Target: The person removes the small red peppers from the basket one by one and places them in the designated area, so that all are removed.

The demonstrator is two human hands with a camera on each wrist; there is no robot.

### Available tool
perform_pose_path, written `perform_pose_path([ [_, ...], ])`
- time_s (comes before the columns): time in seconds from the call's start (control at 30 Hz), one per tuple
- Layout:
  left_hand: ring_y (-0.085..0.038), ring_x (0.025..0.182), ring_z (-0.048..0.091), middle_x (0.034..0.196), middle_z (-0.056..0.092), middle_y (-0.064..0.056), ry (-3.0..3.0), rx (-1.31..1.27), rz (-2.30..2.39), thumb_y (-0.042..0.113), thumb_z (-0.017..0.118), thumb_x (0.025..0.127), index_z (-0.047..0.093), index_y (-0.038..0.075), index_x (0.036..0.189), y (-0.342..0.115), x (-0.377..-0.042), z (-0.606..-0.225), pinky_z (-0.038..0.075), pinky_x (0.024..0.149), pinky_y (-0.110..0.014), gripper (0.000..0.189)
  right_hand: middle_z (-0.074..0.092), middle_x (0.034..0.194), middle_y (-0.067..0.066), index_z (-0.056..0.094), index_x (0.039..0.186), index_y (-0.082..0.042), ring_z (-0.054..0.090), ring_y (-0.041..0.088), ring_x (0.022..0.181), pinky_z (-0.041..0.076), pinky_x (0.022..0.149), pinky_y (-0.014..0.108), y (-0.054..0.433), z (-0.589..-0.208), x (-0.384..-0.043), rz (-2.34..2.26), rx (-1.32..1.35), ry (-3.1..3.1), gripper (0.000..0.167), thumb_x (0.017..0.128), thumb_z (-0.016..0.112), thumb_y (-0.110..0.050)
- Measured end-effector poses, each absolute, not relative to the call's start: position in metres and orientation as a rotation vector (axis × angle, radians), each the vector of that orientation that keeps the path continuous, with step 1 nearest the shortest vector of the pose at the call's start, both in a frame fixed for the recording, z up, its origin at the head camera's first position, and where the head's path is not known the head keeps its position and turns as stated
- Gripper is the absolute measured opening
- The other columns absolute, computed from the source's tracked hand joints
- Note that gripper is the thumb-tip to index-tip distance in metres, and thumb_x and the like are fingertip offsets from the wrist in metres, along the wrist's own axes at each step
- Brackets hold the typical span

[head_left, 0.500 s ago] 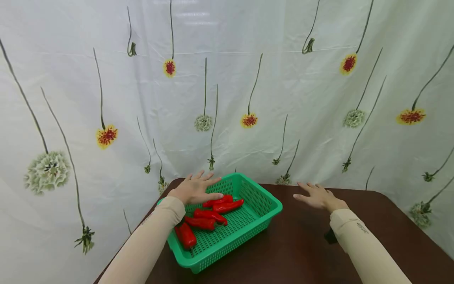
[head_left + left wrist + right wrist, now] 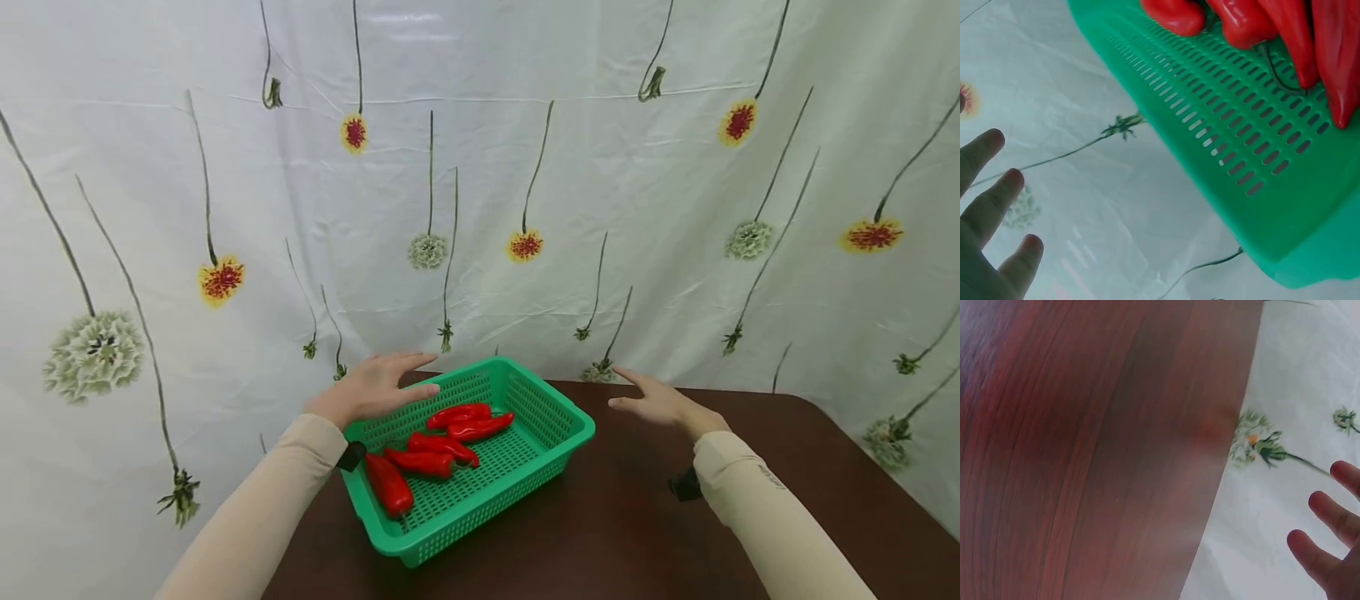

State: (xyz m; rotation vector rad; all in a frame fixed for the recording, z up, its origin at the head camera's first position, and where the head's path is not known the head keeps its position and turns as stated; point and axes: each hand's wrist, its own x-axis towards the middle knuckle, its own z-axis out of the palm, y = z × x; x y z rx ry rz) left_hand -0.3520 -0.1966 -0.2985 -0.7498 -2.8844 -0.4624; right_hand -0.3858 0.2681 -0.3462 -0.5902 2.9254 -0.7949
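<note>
A green perforated plastic basket (image 2: 480, 521) sits on the table, holding several red peppers (image 2: 431, 443). Over the basket's left back rim hovers my left hand (image 2: 375, 387), fingers straight and holding nothing. The left wrist view shows its spread fingertips (image 2: 1019, 250) apart from the basket wall (image 2: 1210, 194), with peppers (image 2: 1241, 22) at the top. My right hand (image 2: 660, 404) is held in the air right of the basket, fingers extended and nothing in them. In the right wrist view, its fingers (image 2: 1335, 519) appear at the right edge, past the table edge.
The dark brown wooden table (image 2: 622, 517) has rounded back corners. A white curtain (image 2: 480, 208) printed with flowers hangs close behind it. Dark wrist devices (image 2: 351, 456) sit beneath both sleeves.
My left hand has moved left, baring more of the basket's left side and the peppers. The right hand has shifted slightly left and turned more sideways. The view has tilted slightly down.
</note>
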Motion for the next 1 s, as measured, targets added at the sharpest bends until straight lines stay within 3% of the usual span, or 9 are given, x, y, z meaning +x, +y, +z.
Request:
perform_pose_path([
  [0.2,-0.036,0.144,0.04,0.158,0.042,-0.008,-2.836,-0.745,-0.629,0.063,0.051,0.096,0.041,0.025,0.153,-0.213,-0.34,-0.296,0.035,0.113,-0.061,0.069,0.022,0.161,0.03,0.021,0.159,-0.006,0.025,0.053,0.146,0.031,0.11,0.07,0.26,-0.341,-0.386,-0.892,-0.588,2.888,0.075,0.102,0.056,-0.04],
  [0.47,-0.038,0.14,0.044,0.153,0.048,-0.012,-2.685,-0.751,-0.714,0.047,0.059,0.098,0.046,0.017,0.15,-0.237,-0.323,-0.312,0.038,0.109,-0.063,0.062,0.029,0.158,0.031,0.026,0.158,-0.007,0.03,0.051,0.144,0.037,0.107,0.066,0.244,-0.342,-0.384,-0.946,-0.686,2.86,0.073,0.1,0.059,-0.039],
  [0.7,-0.04,0.134,0.048,0.146,0.054,-0.015,-2.529,-0.757,-0.767,0.032,0.066,0.096,0.053,0.012,0.144,-0.247,-0.304,-0.334,0.042,0.104,-0.065,0.054,0.036,0.157,0.023,0.032,0.156,-0.012,0.037,0.045,0.143,0.041,0.107,0.062,0.227,-0.333,-0.376,-1.01,-0.702,2.829,0.067,0.101,0.059,-0.037],
  [1.0,-0.036,0.126,0.051,0.137,0.059,-0.015,-2.336,-0.731,-0.808,0.015,0.069,0.092,0.056,0.006,0.138,-0.261,-0.293,-0.361,0.043,0.098,-0.063,0.049,0.053,0.143,0.024,0.043,0.149,-0.008,0.055,0.04,0.127,0.051,0.097,0.054,0.205,-0.325,-0.377,-1.029,-0.768,2.775,0.058,0.101,0.06,-0.034],
])
